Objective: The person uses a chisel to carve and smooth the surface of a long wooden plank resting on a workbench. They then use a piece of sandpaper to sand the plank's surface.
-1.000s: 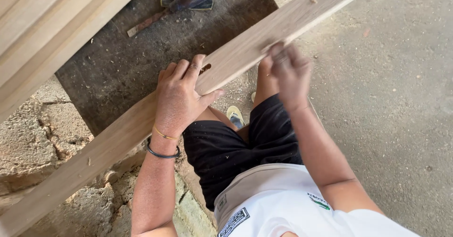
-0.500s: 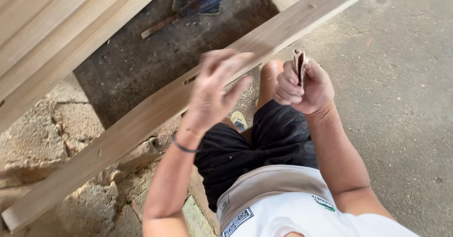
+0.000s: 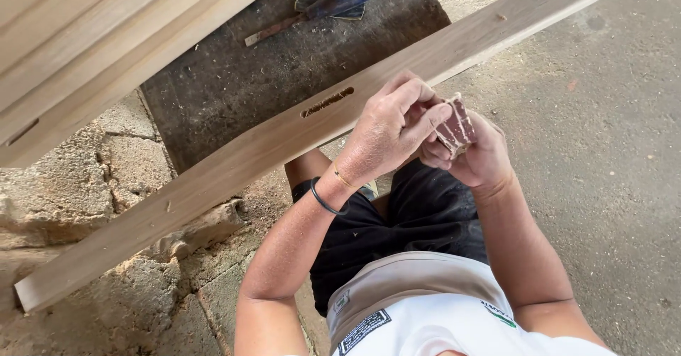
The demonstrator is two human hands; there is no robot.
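Pinching folded sandpaper (image 3: 455,125) between left hand (image 3: 389,135) and right hand (image 3: 477,159) | both hands grasping it | slotted plank (image 3: 234,159) just beyond, running diagonally leftward

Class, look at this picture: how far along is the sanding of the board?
Done: the slot is already cut in the long board. In hand: both hands, left and right, are off the board, folding a sandpaper piece. Left: how much surface remains unsanded cannot be told.
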